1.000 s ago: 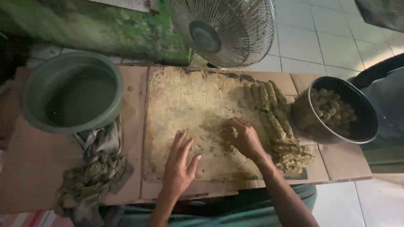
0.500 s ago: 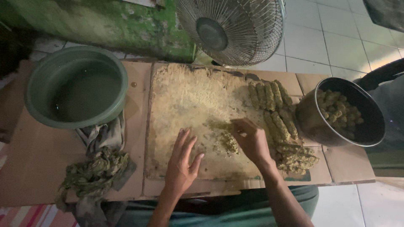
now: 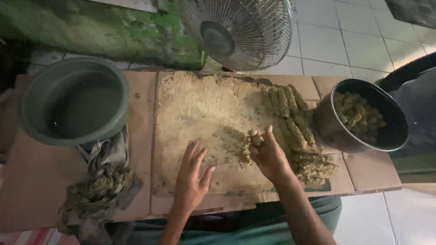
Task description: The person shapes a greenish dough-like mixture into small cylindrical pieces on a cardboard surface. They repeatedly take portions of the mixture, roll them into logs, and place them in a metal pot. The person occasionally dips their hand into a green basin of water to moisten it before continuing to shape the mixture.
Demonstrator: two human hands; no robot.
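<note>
Head view shows your right hand [image 3: 269, 156] curled around a lump of crumbly yellow-green mix [image 3: 249, 147], with the fingers pinching it from the top and side. The lump sits on the messy board [image 3: 200, 109], just left of that hand. Your left hand [image 3: 191, 179] lies flat and spread on the board, a little nearer to you, and holds nothing.

It looks like you are gathering the loose mix into one lump, the start of shaping a roll. The finished rolls [image 3: 290, 113] lie in a row just past your right hand and to its right. The black pot [image 3: 363, 120] with more mix stands further right. The green bowl of water [image 3: 75, 104] and the dirty rag [image 3: 102, 183] are far off, left of your left hand.

The next move likely needs both hands close together on the lump. Press softly, since the mix looks like it would crumble. Keep it off the finished rolls, which are very near.
</note>
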